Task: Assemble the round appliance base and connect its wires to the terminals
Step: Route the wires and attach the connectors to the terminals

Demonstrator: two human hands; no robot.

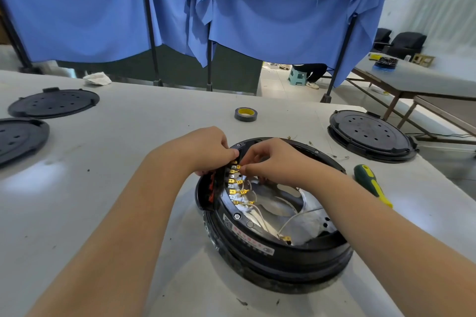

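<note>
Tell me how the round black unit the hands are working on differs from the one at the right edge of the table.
The open base shows its inside: a shiny metal floor, white wires and a row of brass terminals. The closed base has a black cover with small holes. Both hands, left and right, are on the open one; nothing touches the closed one. Both are round and black.

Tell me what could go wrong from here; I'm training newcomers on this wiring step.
1. The gold connectors sit packed in a row, so the right hand, pinching one at the top, might push it onto the wrong terminal.
2. One loose connector lies unattached near the front of the round base; it may be forgotten.
3. The screwdriver lies close to the right forearm and could get knocked away.
</note>
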